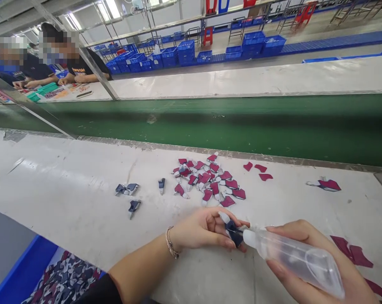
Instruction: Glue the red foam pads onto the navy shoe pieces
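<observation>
My left hand [206, 230], with a bracelet at the wrist, holds a small dark blue piece [233, 231] with a whitish tab between thumb and fingers. My right hand [314, 253] grips a clear squeeze bottle [305, 261], tilted so that its thin tip meets the dark blue piece. Beyond my hands lies a pile of maroon-topped pieces [205, 178] with whitish tabs. Several dark blue pieces [134, 207] rest to the left of that pile. Flat maroon pieces [266, 177] lie to its right, and more [361, 256] are beside my right hand.
A blue bin [28, 264] full of small pieces stands at the lower left. A green belt [210, 126] runs behind the white table [83, 177]. Metal posts [97, 74] rise at the left. Two people [89, 65] work across the belt. Blue crates [186, 52] stand farther back.
</observation>
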### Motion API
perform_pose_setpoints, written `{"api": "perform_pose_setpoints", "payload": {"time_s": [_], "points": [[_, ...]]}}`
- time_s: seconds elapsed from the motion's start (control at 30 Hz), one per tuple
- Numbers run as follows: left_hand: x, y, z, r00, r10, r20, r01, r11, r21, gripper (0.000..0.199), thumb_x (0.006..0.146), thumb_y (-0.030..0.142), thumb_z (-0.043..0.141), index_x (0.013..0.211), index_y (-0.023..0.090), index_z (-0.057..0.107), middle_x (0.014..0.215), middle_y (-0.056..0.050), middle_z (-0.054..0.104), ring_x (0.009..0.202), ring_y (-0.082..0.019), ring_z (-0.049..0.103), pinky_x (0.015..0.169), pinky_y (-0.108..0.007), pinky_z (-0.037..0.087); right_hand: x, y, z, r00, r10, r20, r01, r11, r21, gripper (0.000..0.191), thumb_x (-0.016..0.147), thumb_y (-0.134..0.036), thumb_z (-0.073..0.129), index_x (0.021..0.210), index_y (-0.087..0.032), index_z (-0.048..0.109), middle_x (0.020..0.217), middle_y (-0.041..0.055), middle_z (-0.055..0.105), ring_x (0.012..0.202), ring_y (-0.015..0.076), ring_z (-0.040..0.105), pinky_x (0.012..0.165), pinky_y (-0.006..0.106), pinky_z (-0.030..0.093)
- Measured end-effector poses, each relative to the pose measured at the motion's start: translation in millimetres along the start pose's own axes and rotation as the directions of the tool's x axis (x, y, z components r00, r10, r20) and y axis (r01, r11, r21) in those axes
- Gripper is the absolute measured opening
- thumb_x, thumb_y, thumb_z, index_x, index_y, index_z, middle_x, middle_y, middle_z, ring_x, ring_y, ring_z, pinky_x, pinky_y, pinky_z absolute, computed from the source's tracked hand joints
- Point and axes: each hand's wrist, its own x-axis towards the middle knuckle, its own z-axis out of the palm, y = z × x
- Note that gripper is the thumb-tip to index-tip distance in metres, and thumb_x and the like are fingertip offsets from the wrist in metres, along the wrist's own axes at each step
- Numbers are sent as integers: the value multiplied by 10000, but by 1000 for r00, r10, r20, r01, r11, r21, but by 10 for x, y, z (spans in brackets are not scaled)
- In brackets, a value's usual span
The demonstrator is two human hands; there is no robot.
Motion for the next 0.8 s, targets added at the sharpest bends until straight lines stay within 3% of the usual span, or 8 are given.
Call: {"api": "perform_pose_setpoints", "payload": {"time_s": [0.17,0.27,0.37,0.5,0.7,0.8], "points": [[-19,14,29,999,10,44,-10,1000,-11,421,761,226,905,1110,182,676,1127,-96,778,909,-172,794,778,-242,586,11,-183,41,999,-6,-31,7,999,34,345,807,-602,755,816,-263,692,765,52,718,628,213,670,507,274,558],[-23,42,46,999,4,49,-3,1000,-30,400,776,209,891,1106,177,668,1201,-116,762,905,-172,792,780,-252,587,-20,-283,84,994,73,-86,-69,996,53,394,786,-653,752,801,-264,686,781,45,720,677,216,670,564,288,563],[-31,69,61,999,-10,47,12,999,-33,376,789,184,876,1101,182,666,1241,-126,750,916,-168,795,774,-244,590,-38,-345,109,991,80,-112,-71,994,80,365,784,-627,765,808,-271,688,772,33,715,673,211,671,576,289,557],[-39,84,69,999,-7,47,9,1000,-23,365,798,182,867,1105,183,668,1108,-91,774,910,-163,795,782,-238,596,-38,-352,108,992,44,-121,-37,998,58,337,812,-608,753,808,-276,695,755,45,713,658,222,670,549,305,558],[-31,55,59,999,7,33,-8,1000,26,384,812,221,863,1147,172,682,1081,-106,768,927,-175,786,787,-254,603,-18,-249,69,994,-78,-82,73,995,-65,332,823,-595,756,823,-263,741,780,39,741,713,212,712,583,265,588],[-25,35,44,999,3,33,-4,999,39,423,822,242,859,1199,174,680,978,-86,767,925,-186,788,774,-253,605,-13,-250,64,991,-69,-116,60,995,-80,334,825,-606,753,830,-272,746,785,25,746,699,200,708,620,262,598]]}}
